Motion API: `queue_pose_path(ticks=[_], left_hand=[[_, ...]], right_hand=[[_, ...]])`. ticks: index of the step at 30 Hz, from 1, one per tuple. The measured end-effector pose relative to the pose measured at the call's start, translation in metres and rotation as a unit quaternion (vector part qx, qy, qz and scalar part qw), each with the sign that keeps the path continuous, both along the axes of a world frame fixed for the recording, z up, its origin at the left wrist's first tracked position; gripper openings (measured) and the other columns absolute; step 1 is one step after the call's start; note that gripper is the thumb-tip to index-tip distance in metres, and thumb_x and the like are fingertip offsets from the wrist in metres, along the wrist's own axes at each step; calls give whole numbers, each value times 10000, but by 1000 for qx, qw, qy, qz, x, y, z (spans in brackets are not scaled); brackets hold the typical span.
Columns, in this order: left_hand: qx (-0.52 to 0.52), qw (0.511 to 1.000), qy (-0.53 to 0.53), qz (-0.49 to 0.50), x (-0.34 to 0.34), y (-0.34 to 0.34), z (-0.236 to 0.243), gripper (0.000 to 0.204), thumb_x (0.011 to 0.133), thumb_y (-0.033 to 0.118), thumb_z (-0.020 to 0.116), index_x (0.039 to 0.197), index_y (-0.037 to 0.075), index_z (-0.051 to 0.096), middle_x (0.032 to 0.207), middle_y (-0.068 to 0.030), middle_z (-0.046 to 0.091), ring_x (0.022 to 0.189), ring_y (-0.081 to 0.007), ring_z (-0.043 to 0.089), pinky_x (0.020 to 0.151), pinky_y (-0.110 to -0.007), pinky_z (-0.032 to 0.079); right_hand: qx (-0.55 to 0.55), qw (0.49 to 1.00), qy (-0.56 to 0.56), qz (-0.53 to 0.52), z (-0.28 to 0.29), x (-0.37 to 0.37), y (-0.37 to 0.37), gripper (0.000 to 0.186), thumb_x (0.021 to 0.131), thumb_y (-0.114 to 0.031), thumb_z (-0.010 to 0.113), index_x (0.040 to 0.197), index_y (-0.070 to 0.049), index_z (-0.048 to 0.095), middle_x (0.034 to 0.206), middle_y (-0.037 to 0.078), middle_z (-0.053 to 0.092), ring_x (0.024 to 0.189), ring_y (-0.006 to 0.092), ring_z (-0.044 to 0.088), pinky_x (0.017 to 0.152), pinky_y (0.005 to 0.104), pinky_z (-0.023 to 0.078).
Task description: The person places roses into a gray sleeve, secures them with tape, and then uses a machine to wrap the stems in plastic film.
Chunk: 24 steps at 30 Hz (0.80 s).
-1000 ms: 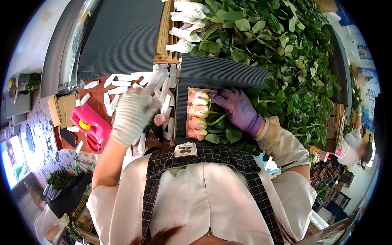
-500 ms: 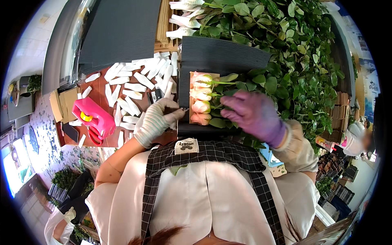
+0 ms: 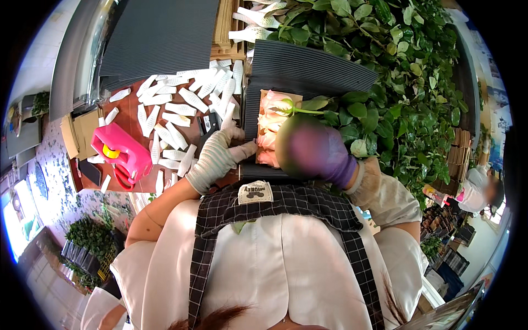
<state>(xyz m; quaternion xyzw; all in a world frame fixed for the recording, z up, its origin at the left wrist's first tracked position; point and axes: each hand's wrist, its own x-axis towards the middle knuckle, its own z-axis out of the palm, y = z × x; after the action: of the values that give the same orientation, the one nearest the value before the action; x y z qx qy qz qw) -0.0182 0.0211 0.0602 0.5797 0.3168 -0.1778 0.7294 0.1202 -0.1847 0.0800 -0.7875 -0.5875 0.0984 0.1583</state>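
Pink roses (image 3: 268, 122) lie in a row on a brown card (image 3: 297, 98), their heads to the left and stems to the right. Below them is black corrugated sheet (image 3: 313, 67). My left hand (image 3: 220, 157), in a whitish striped glove, is at the left edge of the roses; finger and thumb are apart, one tip close to a bloom, and no held thing shows. My right hand (image 3: 330, 151), in a purple glove, is over the lower roses and their stems. Blur hides its fingers and whatever may be in them.
White mesh sleeves (image 3: 176, 107) lie scattered on the red-brown tabletop to the left, beside a pink tape dispenser (image 3: 124, 154). Dark corrugated sheets (image 3: 159, 38) are stacked at the far left. Leafy rose stems (image 3: 407, 82) pile up on the right. Another person (image 3: 476, 184) is at far right.
My right hand has moved left, from the stems onto the lower rose heads. My left hand's fingers have spread and shifted slightly right, toward the blooms.
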Motion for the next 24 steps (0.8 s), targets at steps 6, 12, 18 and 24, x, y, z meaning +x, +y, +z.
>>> queue_pose_path(ticks=[6, 12, 18, 24], left_hand=[[-22, 999, 38, -12, 5, 4, 1, 290, 827, 186, 722, 983, -41, 631, 789, -39, 625, 676, -80, 553, 593, -245, 475], [-86, 995, 45, 14, 9, -1, 3, 299, 835, 148, 722, 1023, -59, 614, 876, -66, 655, 751, -95, 605, 670, -243, 512], [-66, 996, -4, 64, 4, -5, -8, 246, 842, 107, 715, 1010, -40, 613, 861, -59, 649, 723, -96, 599, 649, -229, 506], [298, 855, -394, -159, 13, 7, 12, 111, 795, 135, 705, 837, 67, 629, 662, -58, 614, 563, -235, 597, 607, -342, 503]], right_hand=[[-86, 995, 22, 41, 43, 1, -8, 144, 827, -245, 619, 805, -103, 601, 800, 84, 592, 687, 265, 639, 572, 403, 511], [-128, 988, 41, 78, -1, -4, -6, 103, 821, -208, 586, 819, -110, 618, 826, 87, 609, 721, 275, 644, 601, 400, 522], [-77, 992, 67, 70, -11, -6, -8, 84, 793, -193, 602, 787, -112, 624, 812, 82, 615, 716, 279, 638, 618, 403, 520], [-80, 990, 100, 65, -43, -5, -14, 89, 773, -182, 615, 810, -107, 647, 814, 84, 619, 718, 279, 645, 632, 413, 522]])
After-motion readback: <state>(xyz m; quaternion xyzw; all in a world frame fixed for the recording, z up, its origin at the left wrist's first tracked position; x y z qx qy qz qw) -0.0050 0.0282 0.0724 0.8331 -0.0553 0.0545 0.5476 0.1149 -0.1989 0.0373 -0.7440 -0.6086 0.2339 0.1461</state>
